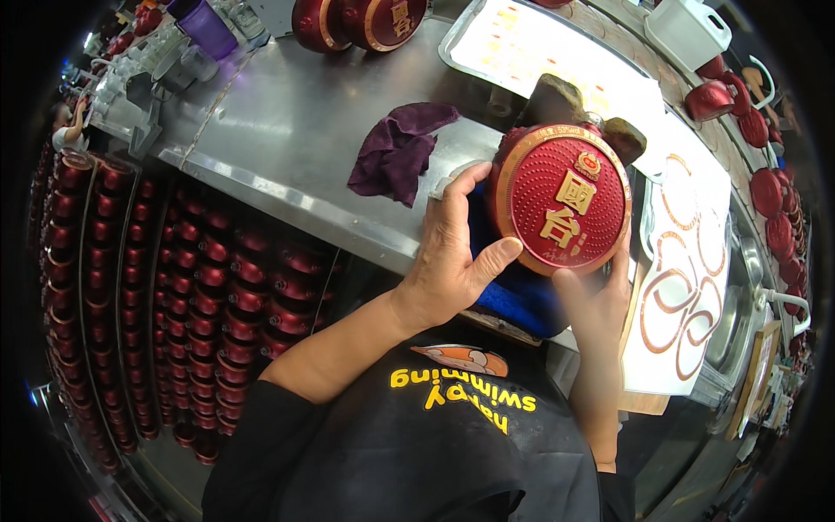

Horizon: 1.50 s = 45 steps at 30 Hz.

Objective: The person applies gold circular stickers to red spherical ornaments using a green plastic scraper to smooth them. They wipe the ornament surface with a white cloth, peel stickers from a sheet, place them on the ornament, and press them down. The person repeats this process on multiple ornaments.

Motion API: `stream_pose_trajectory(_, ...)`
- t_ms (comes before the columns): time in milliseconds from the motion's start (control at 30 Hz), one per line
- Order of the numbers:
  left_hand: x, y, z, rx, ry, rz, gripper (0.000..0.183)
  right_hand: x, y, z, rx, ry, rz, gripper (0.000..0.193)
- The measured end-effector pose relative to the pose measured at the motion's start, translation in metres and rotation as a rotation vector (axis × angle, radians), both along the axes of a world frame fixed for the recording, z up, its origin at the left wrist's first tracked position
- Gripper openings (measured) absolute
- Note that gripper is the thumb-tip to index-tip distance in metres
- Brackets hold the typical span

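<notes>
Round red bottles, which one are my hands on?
The round red bottle with its gold-lettered face toward you, held between your left hand and right hand; the paired red bottles farther back on the steel table are away from both.

Black sleeves (261, 435), yellow-lettered black apron (383, 470)

A stainless-steel workbench (296, 100) gleams under bright light in a packed workshop, its front edge running diagonally above a patch of grey floor (163, 461). Metal racking (131, 209) lines the left side; at right, a steel sink (727, 341) sits near a curved white tap (790, 298).
</notes>
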<state>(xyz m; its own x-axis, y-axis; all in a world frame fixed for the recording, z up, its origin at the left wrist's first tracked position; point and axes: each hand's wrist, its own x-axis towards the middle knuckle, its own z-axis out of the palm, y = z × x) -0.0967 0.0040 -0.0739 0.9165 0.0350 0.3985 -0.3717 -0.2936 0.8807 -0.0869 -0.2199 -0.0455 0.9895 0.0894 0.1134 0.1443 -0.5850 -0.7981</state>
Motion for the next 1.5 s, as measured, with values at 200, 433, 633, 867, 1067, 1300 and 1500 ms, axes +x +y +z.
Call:
stream_pose_trajectory(200, 0.000, 0.001, -0.001, 0.028, -0.011, 0.008, 0.081, 0.001, -0.002, -0.001, 0.040, -0.016, 0.041, 0.118)
stream_pose_trajectory(433, -0.001, -0.001, 0.000, -0.031, 0.052, -0.021, 0.085, 0.001, -0.008, -0.002, 0.149, 0.075, 0.043, 0.113)
stream_pose_trajectory(633, 0.001, 0.000, 0.002, -0.077, 0.058, -0.048, 0.084, 0.006, -0.012, -0.005, 0.357, 0.114, 0.102, 0.100)
stream_pose_trajectory(867, 0.000, 0.001, 0.003, -0.092, 0.068, -0.061, 0.081, 0.007, -0.012, -0.001, 0.460, 0.195, 0.079, 0.089)
stream_pose_trajectory(1067, -0.001, 0.002, 0.004, -0.106, 0.090, -0.064, 0.081, 0.010, -0.012, 0.004, 0.583, 0.212, 0.068, 0.082)
stream_pose_trajectory(1300, -0.001, 0.001, 0.005, -0.115, 0.109, -0.070, 0.082, 0.011, -0.013, 0.001, 0.710, 0.279, 0.043, 0.070)
stream_pose_trajectory(1500, -0.001, 0.003, 0.004, -0.060, 0.087, -0.043, 0.081, 0.011, -0.015, -0.008, 0.795, 0.271, 0.094, 0.064)
